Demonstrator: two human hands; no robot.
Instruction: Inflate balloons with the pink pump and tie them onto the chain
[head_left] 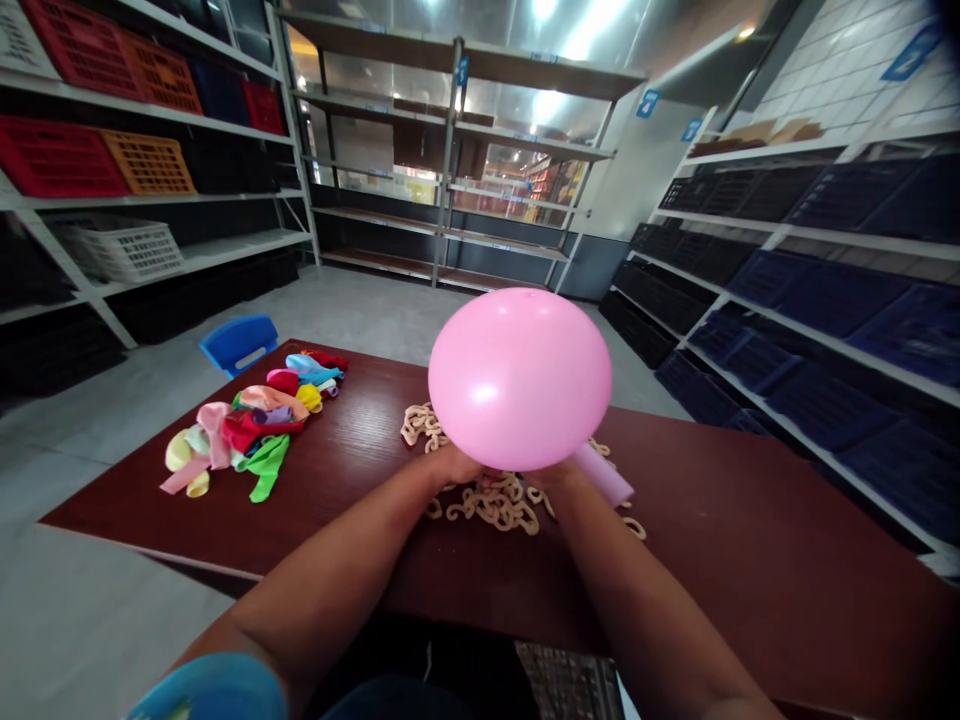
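A large inflated pink balloon [520,380] is in front of me above the table, hiding most of both hands. My left hand [459,465] is at its lower left edge and my right hand [553,474] at its lower right; the fingers of both are largely hidden behind and under the balloon. Beneath and around the hands lie beige rubber bands or rings [499,503] in a loose pile. A light purple cylinder [604,474] rests on the table just right of my right hand.
Uninflated balloons in many colours [251,425] lie at the left of the dark red table [720,540]. A blue chair [238,342] stands behind its left corner. Shelves with crates [146,163] line the left side; more shelves stand behind and at the right.
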